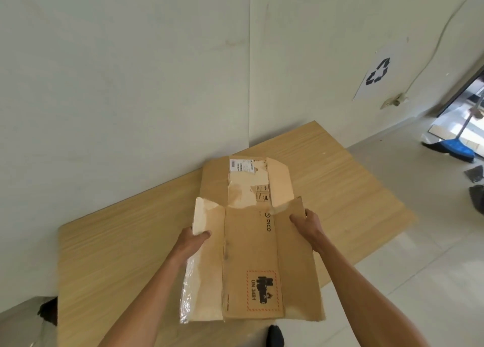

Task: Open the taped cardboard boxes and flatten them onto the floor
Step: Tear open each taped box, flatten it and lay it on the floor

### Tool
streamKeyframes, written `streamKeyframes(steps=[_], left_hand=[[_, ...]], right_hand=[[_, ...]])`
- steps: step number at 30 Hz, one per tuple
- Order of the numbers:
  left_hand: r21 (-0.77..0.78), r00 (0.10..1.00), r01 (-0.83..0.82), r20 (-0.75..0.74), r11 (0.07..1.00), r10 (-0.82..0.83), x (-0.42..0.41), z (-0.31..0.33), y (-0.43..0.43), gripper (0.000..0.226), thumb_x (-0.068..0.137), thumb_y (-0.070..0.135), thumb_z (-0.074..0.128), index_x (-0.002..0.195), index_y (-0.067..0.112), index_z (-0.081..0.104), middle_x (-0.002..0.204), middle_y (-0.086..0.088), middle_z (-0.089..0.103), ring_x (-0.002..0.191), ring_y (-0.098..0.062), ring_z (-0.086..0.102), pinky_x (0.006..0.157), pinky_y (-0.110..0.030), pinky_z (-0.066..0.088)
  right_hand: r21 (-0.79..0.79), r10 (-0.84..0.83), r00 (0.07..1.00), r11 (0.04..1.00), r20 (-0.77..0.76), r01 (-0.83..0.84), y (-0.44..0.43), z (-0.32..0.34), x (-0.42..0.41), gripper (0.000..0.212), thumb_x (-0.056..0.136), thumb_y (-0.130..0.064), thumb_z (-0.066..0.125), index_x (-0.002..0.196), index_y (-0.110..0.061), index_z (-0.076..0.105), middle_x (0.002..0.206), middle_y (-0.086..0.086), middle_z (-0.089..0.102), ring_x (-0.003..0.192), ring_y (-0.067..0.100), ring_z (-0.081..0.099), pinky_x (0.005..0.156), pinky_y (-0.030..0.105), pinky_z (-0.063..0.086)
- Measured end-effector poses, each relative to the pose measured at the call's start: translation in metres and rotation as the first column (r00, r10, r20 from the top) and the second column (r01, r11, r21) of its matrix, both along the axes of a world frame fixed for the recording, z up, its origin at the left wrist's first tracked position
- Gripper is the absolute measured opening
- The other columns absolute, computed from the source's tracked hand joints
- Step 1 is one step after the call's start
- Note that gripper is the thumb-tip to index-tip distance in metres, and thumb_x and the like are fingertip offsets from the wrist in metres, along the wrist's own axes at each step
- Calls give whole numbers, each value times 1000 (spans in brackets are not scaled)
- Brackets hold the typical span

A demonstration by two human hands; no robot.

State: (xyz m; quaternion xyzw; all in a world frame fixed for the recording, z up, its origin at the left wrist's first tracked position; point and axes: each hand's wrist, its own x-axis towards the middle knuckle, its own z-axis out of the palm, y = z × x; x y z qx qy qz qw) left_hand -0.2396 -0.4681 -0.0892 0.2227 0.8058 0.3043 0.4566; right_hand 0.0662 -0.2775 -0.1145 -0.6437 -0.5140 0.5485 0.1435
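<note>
Where it hangs between the hands, the flattened box [251, 263] is gripped by both side edges: left hand [192, 242] with its thumb curled over the left flap, right hand [306, 223] pinching the right. The fingers underneath are hidden. A second box [243, 184] lies beyond on the board [117, 255].

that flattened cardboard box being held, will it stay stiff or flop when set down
Probably fairly stiff: the cardboard box looks flat though held only at its side edges by the left hand and right hand. Its creased far flaps may hinge. The loose clear tape could stick.
</note>
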Motion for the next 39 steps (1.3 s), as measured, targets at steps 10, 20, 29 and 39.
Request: streamKeyframes(steps=[10,20,29,39], left_hand=[[-125,974,-79,-222,989,50,66,-44,3,69,82,30,81,140,10,48,135,-9,59,124,-32,56,102,-39,46],[-157,974,-197,-143,968,175,74,-76,-17,72,77,35,83,137,12,51,125,-1,60,122,-29,58,100,-40,47],[63,954,-254,-145,965,261,100,-48,-2,28,87,18,77,110,26,65,95,13,70,94,-15,70,73,-24,51],[194,972,-232,-1,953,237,125,-21,65,25,90,32,74,112,26,65,102,8,73,96,-10,69,78,-26,52]], right_hand=[[-65,198,946,980,255,-188,64,-61,47,73,76,-35,86,135,-4,57,132,15,63,119,32,60,97,44,53],[-186,196,981,963,3,-192,115,-71,29,64,80,-20,86,134,2,59,119,15,68,95,26,68,73,33,58],[162,336,940,926,59,-341,103,-21,2,36,87,-14,73,121,-14,61,101,-1,65,98,25,63,81,34,51],[339,314,949,892,7,-298,171,70,44,36,88,-11,72,122,-16,61,107,2,67,98,24,64,84,39,56]])
